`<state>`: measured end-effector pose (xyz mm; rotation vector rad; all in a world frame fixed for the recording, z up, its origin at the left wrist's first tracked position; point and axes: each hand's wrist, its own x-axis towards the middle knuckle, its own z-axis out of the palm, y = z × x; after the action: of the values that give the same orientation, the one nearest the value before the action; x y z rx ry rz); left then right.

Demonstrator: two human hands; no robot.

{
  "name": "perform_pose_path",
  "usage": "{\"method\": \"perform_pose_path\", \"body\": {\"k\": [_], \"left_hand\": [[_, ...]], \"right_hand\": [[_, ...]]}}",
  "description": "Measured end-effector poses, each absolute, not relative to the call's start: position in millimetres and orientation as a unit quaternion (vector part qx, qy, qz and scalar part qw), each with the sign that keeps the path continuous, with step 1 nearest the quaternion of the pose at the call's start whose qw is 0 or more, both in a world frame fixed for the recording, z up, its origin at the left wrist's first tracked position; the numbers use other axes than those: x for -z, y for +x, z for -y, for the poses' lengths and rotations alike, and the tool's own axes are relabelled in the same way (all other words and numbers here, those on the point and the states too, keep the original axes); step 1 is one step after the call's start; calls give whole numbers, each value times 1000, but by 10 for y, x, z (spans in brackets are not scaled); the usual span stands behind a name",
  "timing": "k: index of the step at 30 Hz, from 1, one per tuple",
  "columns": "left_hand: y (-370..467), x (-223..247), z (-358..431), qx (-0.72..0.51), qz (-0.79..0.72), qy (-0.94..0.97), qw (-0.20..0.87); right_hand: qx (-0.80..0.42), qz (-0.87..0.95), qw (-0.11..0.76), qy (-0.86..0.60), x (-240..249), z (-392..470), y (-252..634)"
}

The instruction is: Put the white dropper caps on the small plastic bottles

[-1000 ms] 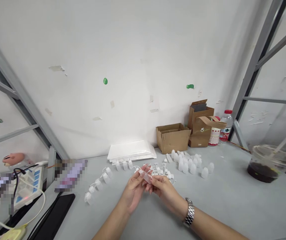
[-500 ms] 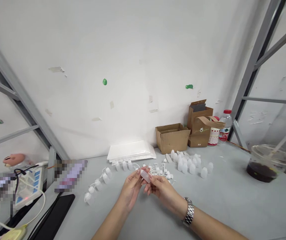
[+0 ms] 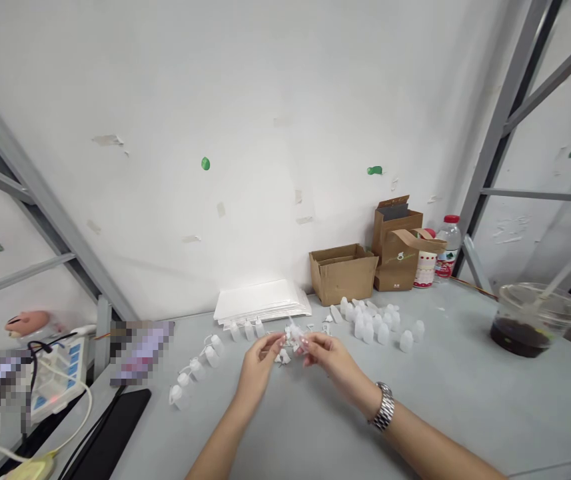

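Observation:
My right hand (image 3: 326,353) is closed around a small translucent white bottle (image 3: 295,331), pinched between thumb and fingers and tilted. Beside it, the fingertips of my left hand (image 3: 259,363) are pressed together at a small pile of white caps (image 3: 284,357) with thin straps; what they hold, if anything, is too small to make out. Several uncapped bottles (image 3: 368,328) stand grouped to the right of my hands. Capped bottles (image 3: 196,369) stand in a curved row on the left.
White flat sheets (image 3: 260,301) are stacked by the wall, beside an open cardboard box (image 3: 342,280) and a brown paper bag (image 3: 398,260). A drink cup (image 3: 530,327) with a straw stands at right. At left are a black slab (image 3: 110,433) and a power strip (image 3: 60,377) with cables.
My hands have moved apart. My left hand has let go of the bottle and shifted to the caps; the bottle now stays in my right hand alone. The view has shifted slightly.

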<state>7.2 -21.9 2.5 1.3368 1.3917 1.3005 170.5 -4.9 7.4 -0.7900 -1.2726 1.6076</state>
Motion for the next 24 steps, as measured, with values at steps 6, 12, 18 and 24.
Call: {"method": "perform_pose_path", "body": {"k": [6, 12, 18, 24], "left_hand": [[-45, 150, 173, -353, -663, 641, 159], [-82, 278, 113, -318, -643, 667, 200], [-91, 273, 98, -313, -636, 682, 179], [-87, 261, 93, -307, -629, 697, 156]], "right_hand": [[-630, 463, 502, -370, -5, -40, 1765], [-634, 496, 472, -359, -51, 40, 1718], [-635, 503, 463, -361, -4, 31, 1715], [-637, 504, 458, -361, 7, 37, 1705]]}}
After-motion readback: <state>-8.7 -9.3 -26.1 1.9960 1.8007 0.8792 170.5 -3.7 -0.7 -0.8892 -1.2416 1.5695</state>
